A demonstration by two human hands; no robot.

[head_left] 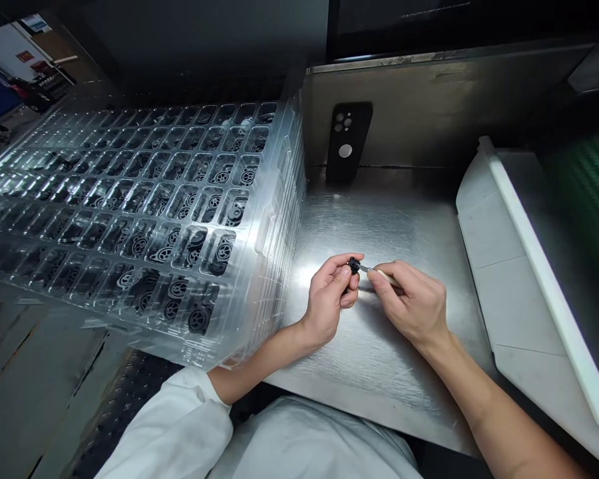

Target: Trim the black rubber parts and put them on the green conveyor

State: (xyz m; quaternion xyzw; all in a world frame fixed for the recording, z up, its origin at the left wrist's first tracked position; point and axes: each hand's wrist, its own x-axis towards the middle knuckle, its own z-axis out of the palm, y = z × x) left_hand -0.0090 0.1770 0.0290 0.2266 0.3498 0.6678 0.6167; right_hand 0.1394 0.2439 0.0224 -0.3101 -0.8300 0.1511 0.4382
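One white garment [309,439] lies nearest you. Your left hand [328,296] pinches one small black plastic part [353,265]; your right hand's [413,299] fingers clamp one thin-bladed tool [383,275] against it. Around: one tray stack [259,233], one black phone [349,143], one white bin [514,286].
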